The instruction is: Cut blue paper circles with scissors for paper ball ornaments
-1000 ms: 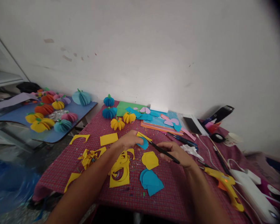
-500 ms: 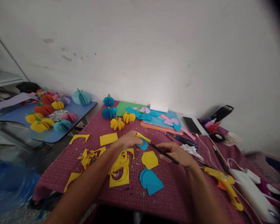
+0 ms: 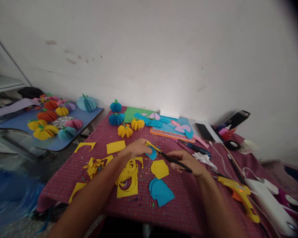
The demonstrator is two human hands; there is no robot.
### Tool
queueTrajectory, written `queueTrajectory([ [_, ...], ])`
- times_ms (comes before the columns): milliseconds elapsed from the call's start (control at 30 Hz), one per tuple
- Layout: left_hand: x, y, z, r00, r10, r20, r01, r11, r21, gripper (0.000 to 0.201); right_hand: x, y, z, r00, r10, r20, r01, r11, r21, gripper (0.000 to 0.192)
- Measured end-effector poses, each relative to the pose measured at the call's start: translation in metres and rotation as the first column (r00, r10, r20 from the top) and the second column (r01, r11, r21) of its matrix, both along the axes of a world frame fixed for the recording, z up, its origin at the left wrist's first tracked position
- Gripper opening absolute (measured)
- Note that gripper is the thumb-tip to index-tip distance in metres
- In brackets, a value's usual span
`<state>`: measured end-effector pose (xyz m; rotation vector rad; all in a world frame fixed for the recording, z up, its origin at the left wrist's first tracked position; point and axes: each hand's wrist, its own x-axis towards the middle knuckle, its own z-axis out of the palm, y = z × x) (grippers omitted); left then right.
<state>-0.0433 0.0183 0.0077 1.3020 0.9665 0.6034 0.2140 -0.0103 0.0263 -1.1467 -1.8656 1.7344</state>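
My left hand (image 3: 136,148) pinches a small stack of paper, a blue piece (image 3: 153,154) with a yellow strip on top, just above the red checked tablecloth (image 3: 183,205). My right hand (image 3: 186,162) grips black scissors (image 3: 172,159) whose blades reach into that paper. Below the hands lie a yellow paper circle (image 3: 159,168), a pile of blue circles (image 3: 161,192) and yellow offcuts (image 3: 127,178).
Paper pumpkins (image 3: 125,131) and coloured sheets (image 3: 164,127) sit at the back of the table. A yellow glue gun (image 3: 239,194), cables, a white power strip (image 3: 268,203), a phone and tape lie at the right. A blue side table (image 3: 20,122) at the left carries more pumpkins.
The hands hold nearly the same place; the scissors have shifted slightly along the paper. The camera view has drifted a little.
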Motion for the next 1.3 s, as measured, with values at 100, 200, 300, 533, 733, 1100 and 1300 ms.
queueTrajectory([
  [100,0.000,0.000,0.000,1.000,-0.004,0.003,0.004,1.000,-0.001,0.013,0.001,0.001,0.000,1.000,0.005,0.010,-0.005,1.000,0.005,0.051],
  [200,0.000,0.000,0.001,1.000,0.001,-0.001,-0.001,1.000,-0.014,0.013,0.003,0.001,-0.002,1.000,0.005,0.007,-0.005,1.000,-0.010,0.051],
  [300,0.000,-0.001,0.002,1.000,0.001,-0.007,-0.001,1.000,-0.011,0.012,0.004,0.002,-0.004,1.000,0.017,-0.016,-0.018,0.999,-0.033,0.049],
  [533,-0.002,-0.001,0.003,0.999,-0.008,-0.042,0.009,1.000,0.011,0.016,0.006,0.003,-0.006,0.999,0.027,-0.028,-0.029,0.998,-0.047,0.047],
  [733,-0.003,0.001,0.001,0.998,-0.016,-0.058,0.016,1.000,0.010,0.019,0.008,0.002,-0.007,0.999,0.042,-0.029,-0.043,0.998,-0.051,0.045],
  [1100,-0.005,0.004,-0.009,0.993,-0.011,-0.120,0.016,0.999,0.036,0.015,0.009,-0.010,0.019,0.984,0.167,0.062,-0.174,0.976,0.129,0.039],
  [1300,-0.002,0.007,-0.010,0.993,0.091,-0.079,-0.088,0.995,0.042,0.010,0.055,-0.026,0.019,0.920,-0.158,0.359,0.023,0.936,0.352,0.041],
])
